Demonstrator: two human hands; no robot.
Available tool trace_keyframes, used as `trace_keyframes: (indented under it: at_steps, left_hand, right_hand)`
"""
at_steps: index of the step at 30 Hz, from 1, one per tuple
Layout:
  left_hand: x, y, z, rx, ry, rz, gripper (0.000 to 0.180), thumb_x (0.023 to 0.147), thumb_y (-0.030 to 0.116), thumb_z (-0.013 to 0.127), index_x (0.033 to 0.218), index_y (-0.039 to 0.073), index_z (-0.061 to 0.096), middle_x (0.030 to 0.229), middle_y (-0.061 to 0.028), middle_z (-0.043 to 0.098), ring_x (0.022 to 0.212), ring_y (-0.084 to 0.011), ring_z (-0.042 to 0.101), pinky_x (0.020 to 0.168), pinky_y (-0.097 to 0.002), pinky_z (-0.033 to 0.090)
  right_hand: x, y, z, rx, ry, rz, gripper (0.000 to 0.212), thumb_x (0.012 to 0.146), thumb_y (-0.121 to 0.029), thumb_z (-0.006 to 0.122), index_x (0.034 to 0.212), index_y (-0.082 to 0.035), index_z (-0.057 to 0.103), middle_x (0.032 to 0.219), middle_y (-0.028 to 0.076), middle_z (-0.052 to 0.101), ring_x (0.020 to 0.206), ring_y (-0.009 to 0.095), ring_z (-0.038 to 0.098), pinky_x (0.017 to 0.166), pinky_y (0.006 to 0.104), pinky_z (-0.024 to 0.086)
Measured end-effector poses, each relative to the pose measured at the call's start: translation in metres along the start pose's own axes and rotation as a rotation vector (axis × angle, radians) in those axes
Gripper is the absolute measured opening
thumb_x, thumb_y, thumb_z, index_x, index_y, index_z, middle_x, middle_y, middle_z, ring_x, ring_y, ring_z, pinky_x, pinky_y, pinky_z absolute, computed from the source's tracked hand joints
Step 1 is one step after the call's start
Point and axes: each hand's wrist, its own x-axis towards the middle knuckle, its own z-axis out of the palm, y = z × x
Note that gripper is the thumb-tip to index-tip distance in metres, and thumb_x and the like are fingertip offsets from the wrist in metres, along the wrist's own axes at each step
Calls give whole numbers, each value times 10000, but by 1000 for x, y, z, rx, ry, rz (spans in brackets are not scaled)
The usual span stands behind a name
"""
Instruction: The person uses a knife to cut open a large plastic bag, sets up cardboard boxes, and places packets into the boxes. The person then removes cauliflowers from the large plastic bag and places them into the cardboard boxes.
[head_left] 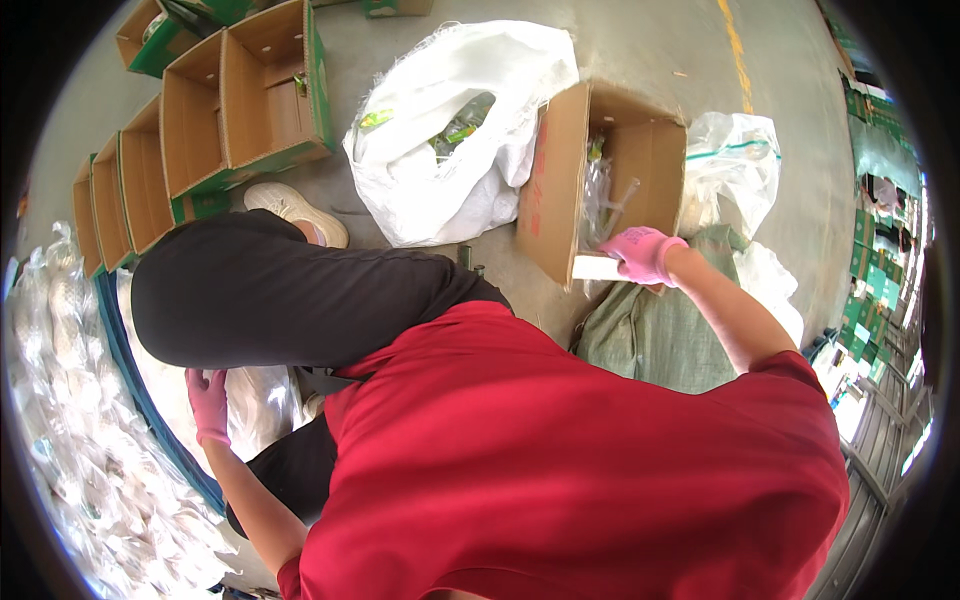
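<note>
My right hand (645,254), in a pink glove, is closed on the near edge of an open cardboard box (645,170). A bright white patch (597,268) lies along that edge by the fingers; I cannot tell what it is. Clear plastic wrapping (597,195) and a bit of green and yellow packaging are inside the box. My left hand (208,405), also pink-gloved, is at the left below my bent knee, its fingers stretched out and partly hidden at the tips. Clear plastic-wrapped goods (262,400) lie just beside it, and nothing shows in its grip.
A white woven sack (400,190) with green packets stands ahead. Open cardboard boxes (265,95) with green sides line the far left. Plastic-wrapped goods (80,430) pile at the left. A green sack (665,335) and a clear bag (745,165) sit near the right-hand box.
</note>
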Motion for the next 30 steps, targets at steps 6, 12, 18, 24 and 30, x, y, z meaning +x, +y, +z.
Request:
trace_keyframes:
  at_steps: [6, 12, 18, 24, 30]
  left_hand:
    - [-9, 8, 19, 85, 39, 45, 554, 906, 77, 653, 1411, 11, 436, 1425, -124, 431, 1289, -274, 455, 1075, -344, 354]
    - [-15, -11, 15, 104, 57, 100, 556, 923, 102, 656, 1419, 4, 424, 1436, -116, 431, 1258, -224, 460, 1056, -307, 353]
    - [-18, -4, 16, 10, 39, 54, 562, 919, 103, 667, 1414, -11, 426, 1454, -115, 409, 1286, -227, 446, 1044, -308, 381]
    - [-28, 0, 23, 36, 78, 72, 574, 912, 115, 673, 1417, -11, 431, 1466, -122, 381, 1330, -261, 425, 1076, -330, 358]
    - [-19, 9, 37, 221, 79, 90, 575, 903, 125, 675, 1394, -56, 438, 1484, -130, 364, 1370, -288, 389, 1092, -352, 347]
  right_hand:
    - [27, 45, 38, 591, -563, 39, 618, 856, -486, 707, 1338, -130, 557, 1384, 43, 553, 1269, 237, 509, 990, 388, 468]
    - [58, 48, 48, 1285, -352, -117, 622, 860, -169, 747, 1387, -9, 457, 1308, 65, 585, 1206, 154, 528, 1002, 296, 458]
    - [40, 89, 31, 1289, -275, -62, 414, 873, -97, 712, 1253, 21, 595, 1208, 84, 638, 1058, 141, 609, 920, 250, 512]
    - [69, 47, 29, 290, -1, 496, 484, 854, -248, 723, 1255, -5, 602, 1187, 106, 659, 1085, 196, 623, 966, 328, 500]
    - [201, 60, 117, 470, 337, 453, 460, 859, -238, 692, 1255, -29, 588, 1182, 99, 661, 1076, 200, 630, 952, 356, 502]
